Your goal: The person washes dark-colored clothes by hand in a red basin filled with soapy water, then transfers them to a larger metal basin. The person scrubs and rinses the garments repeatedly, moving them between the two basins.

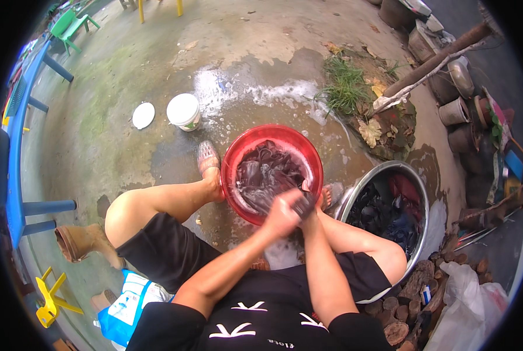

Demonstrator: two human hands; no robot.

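Observation:
A red plastic basin (316,151) stands between my feet, with dark wet cloth (266,171) and suds in it. My left hand (284,213), blurred, is closed on a bunched part of the dark cloth at the basin's near right rim. Close against it, my right hand (307,215) is mostly hidden behind that hand and the cloth; which arm belongs to which side is hard to tell where they meet. To the right, a large metal basin (424,197) holds dark and dark red clothes (386,210).
A white lidded bucket (183,112) and a white lid (143,116) lie beyond my foot. Suds spread over wet concrete. A grassy mound with a wooden post (437,61) rises at right. Cut logs (395,333), a rubber boot (84,241) and a blue-white bag (132,302) are near me.

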